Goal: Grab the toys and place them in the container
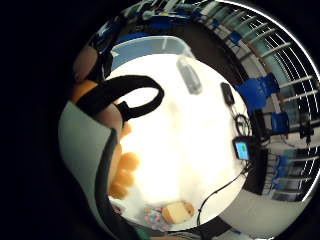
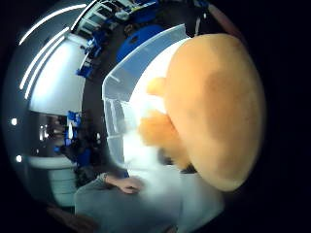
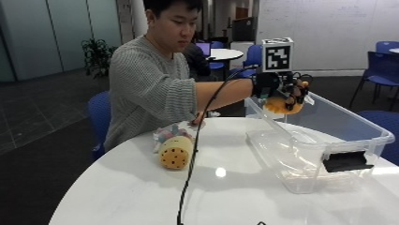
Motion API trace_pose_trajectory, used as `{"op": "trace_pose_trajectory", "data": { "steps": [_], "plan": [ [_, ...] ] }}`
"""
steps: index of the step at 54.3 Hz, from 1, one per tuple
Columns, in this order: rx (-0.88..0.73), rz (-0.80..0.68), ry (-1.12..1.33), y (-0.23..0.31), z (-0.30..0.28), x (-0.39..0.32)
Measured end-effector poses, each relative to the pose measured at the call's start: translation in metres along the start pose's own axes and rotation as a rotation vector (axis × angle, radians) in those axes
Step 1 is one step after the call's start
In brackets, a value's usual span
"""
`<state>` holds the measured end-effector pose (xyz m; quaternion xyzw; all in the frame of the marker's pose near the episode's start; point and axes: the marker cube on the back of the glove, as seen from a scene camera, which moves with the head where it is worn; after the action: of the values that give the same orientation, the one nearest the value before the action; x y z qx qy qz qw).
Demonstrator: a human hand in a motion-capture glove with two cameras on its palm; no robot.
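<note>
While fingers (image 3: 288, 93) curl round it — toy (image 3: 284, 106) overhangs container (image 3: 349, 123).

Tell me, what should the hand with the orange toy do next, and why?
Probably lower a little and let go. The gloved right hand grips the orange plush toy right above the clear container, so it should drop inside. The yellow toy still lies on the white table, waiting.
</note>
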<state>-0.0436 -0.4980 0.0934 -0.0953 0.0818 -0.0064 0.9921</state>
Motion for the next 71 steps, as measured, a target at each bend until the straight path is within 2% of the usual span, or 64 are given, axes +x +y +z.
{"op": "trace_pose_trajectory", "data": {
  "steps": [7,14,18,22,35,38,42,48,53,56,61,67,71],
  "plan": [
    [-0.071,-0.084,0.079,-0.012,0.029,-0.021],
    [-0.176,-0.021,0.063,-0.017,0.056,-0.02],
    [-0.278,0.021,0.164,-0.015,0.07,-0.007],
    [-0.334,-0.024,0.096,-0.011,0.074,-0.007],
    [-0.311,-0.018,0.072,-0.009,0.065,-0.009],
    [-0.277,0.035,0.137,-0.004,0.054,0.0],
    [-0.206,0.036,0.057,0.01,0.027,0.004],
    [-0.111,-0.001,0.049,0.054,-0.022,0.056],
    [-0.072,-0.101,0.253,0.105,-0.044,0.124],
    [-0.067,-0.132,0.231,0.14,-0.052,0.146],
    [-0.051,0.018,0.305,0.206,-0.057,0.188],
    [-0.053,0.159,0.24,0.278,-0.058,0.214],
    [-0.067,0.187,0.14,0.32,-0.05,0.209]
  ]
}}
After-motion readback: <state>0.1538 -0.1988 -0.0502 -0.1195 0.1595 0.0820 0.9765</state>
